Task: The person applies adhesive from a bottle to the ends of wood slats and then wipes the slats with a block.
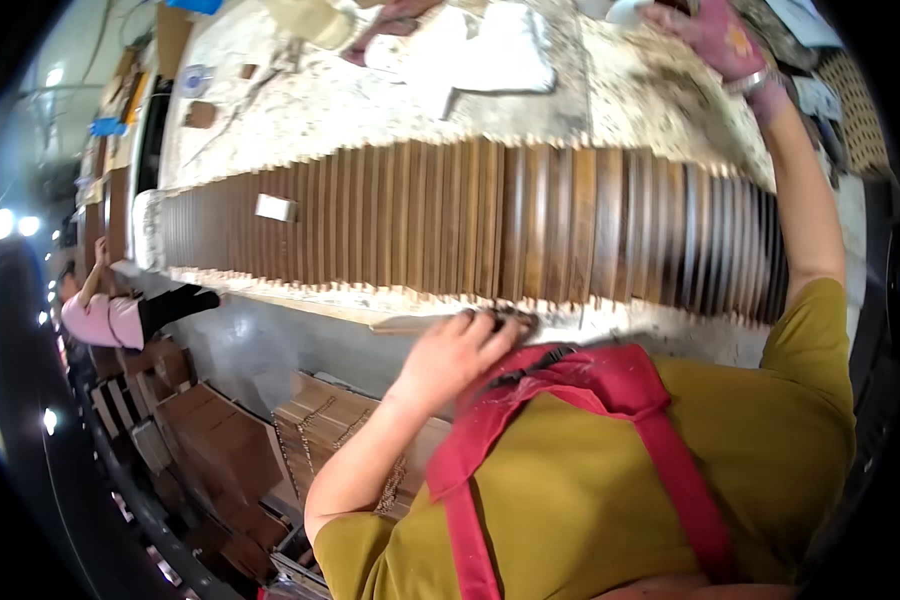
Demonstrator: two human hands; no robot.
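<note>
Head view showed the row of brown slats [470,215] between my well-separated hands, its long axis running left to right. My left hand [460,352] lay nearer, just beside it; my right hand [718,42] lay beyond its far side. Whether either gripped anything, I could not tell.

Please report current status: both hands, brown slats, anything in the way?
Left hand at near side, grip unclear. Right hand at far right, grip unclear. Brown slats in row, side by side. Small white piece on top.
</note>
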